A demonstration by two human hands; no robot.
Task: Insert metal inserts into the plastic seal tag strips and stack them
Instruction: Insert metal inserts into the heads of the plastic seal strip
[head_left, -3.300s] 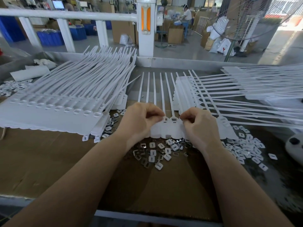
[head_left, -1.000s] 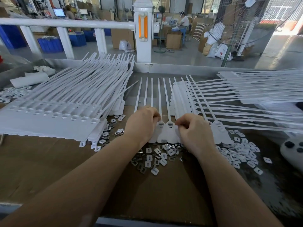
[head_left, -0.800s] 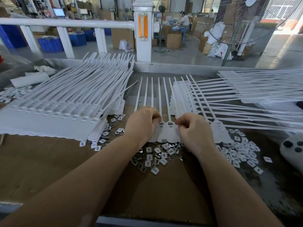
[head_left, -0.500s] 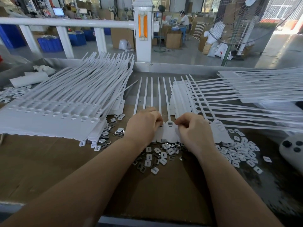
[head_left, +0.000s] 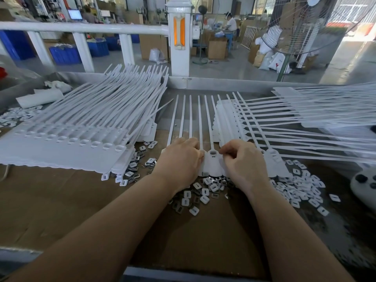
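We press our left hand [head_left: 180, 159] and right hand [head_left: 243, 161] down on the heads of 1 seal tag strip [head_left: 211, 165] lying on the cardboard sheet [head_left: 61, 200], fingertips curled and pinched at the sockets; we cannot tell whether either pinch holds an insert. Its tails run toward 12 o'clock. Just at 6 o'clock of the hands lies a loose pile of metal inserts [head_left: 200, 192]. At 9 o'clock sits the stack of strips [head_left: 67, 139]; at 3 o'clock, another fanned stack [head_left: 305, 119] and a scatter of white clips [head_left: 301, 186].
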